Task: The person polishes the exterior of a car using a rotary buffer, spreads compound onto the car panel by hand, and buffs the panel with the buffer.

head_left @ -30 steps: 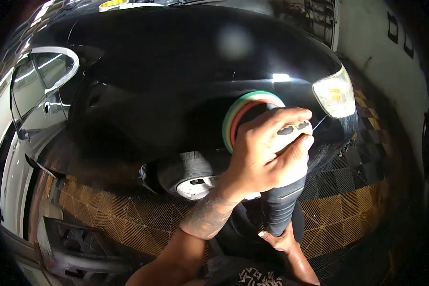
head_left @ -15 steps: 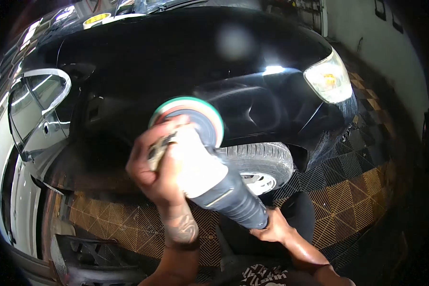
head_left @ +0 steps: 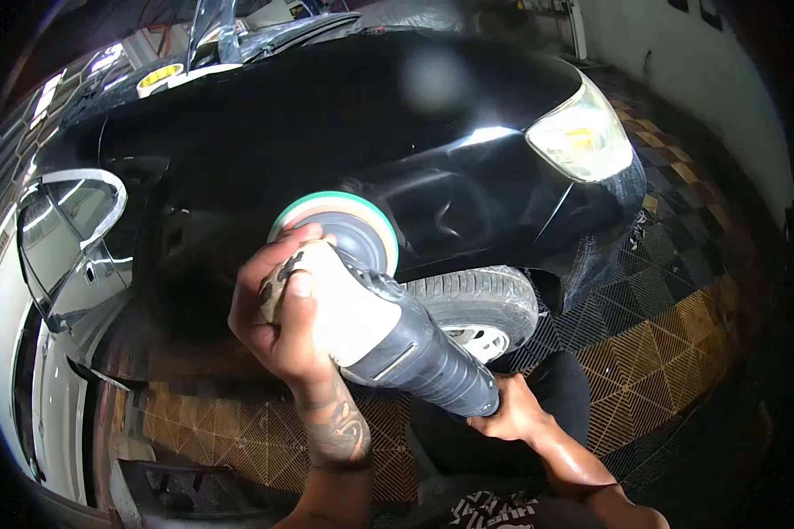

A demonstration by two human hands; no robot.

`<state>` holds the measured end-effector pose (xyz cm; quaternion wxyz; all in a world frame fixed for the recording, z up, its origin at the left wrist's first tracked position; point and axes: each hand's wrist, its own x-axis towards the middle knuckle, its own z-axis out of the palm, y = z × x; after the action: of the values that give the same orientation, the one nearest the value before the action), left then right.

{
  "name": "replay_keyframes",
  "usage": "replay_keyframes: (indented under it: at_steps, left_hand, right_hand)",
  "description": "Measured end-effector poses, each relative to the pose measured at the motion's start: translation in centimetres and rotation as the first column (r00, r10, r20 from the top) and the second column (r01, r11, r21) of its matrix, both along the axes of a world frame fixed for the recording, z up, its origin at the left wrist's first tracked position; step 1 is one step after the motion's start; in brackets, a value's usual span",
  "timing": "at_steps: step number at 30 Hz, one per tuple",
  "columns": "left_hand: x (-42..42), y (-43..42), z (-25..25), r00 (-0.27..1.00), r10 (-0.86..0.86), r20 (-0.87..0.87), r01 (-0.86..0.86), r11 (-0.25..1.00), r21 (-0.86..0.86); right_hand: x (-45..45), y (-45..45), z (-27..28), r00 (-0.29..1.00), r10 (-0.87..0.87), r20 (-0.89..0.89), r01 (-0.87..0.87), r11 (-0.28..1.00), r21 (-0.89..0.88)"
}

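Observation:
A polishing machine (head_left: pixel 362 313) with a round green-edged pad (head_left: pixel 375 220) rests against the black car's fender (head_left: pixel 468 194). My left hand (head_left: pixel 282 309), on a tattooed arm, is wrapped round the machine's head beside the pad. Lower right, my right hand (head_left: pixel 512 410) grips the end of the dark handle. The pad's working face is hidden against the paint. Curved light reflections show on the panel right of the pad.
The front wheel (head_left: pixel 494 304) is below the fender, and the headlight (head_left: pixel 582 137) at the upper right. A tape roll (head_left: pixel 161 78) lies on the car at upper left. A dark car part (head_left: pixel 185 494) is at lower left, on the patterned floor (head_left: pixel 238 432).
The polisher has moved left along the fender with both hands still on it, uncovering the wheel. Over the last half second it shifts only slightly, while the view tilts.

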<state>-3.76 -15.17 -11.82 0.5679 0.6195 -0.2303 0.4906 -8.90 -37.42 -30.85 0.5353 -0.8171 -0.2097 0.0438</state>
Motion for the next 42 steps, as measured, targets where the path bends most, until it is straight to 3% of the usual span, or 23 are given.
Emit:
replay_keyframes:
  at_steps: [2, 9, 19, 29, 34, 38, 40, 42]
  left_hand:
    - [0.6, -0.8, -0.2, 0.993, -0.114, 0.037, 0.113, 0.993, 0.022]
    - [2.3, -4.0, -0.2, 0.975, -0.224, -0.002, 0.223, 0.971, 0.083]
    - [3.3, -8.1, 0.3, 0.991, -0.120, -0.053, 0.128, 0.972, 0.197]
    - [4.8, -12.1, 1.1, 0.981, -0.187, -0.059, 0.195, 0.953, 0.230]
    - [5.7, -12.8, 1.4, 0.990, -0.142, -0.024, 0.139, 0.899, 0.416]
    - [5.4, -12.8, 1.6, 0.989, -0.146, -0.024, 0.142, 0.889, 0.435]
    - [4.3, -12.5, 1.6, 0.993, -0.037, -0.114, 0.075, 0.934, 0.350]
    - [4.0, -12.5, 1.5, 0.991, -0.064, -0.114, 0.097, 0.947, 0.306]
  right_hand:
    - [-0.1, -0.9, 0.3, 1.000, -0.018, -0.024, 0.018, 1.000, -0.004]
    - [-0.2, -3.0, 0.2, 0.994, -0.074, -0.082, 0.078, 0.996, 0.048]
    - [0.0, -4.8, -1.8, 0.989, -0.109, -0.102, 0.124, 0.981, 0.152]
    - [0.1, -6.2, -2.0, 0.978, -0.127, -0.163, 0.157, 0.970, 0.185]
    - [0.0, -6.1, -1.8, 0.972, -0.141, -0.187, 0.189, 0.945, 0.266]
    - [0.0, -5.8, -2.1, 0.973, -0.113, -0.201, 0.170, 0.940, 0.294]
    - [0.3, -5.5, -2.6, 0.977, -0.099, -0.187, 0.153, 0.942, 0.298]
    - [0.4, -5.5, -2.6, 0.981, -0.081, -0.174, 0.131, 0.946, 0.297]
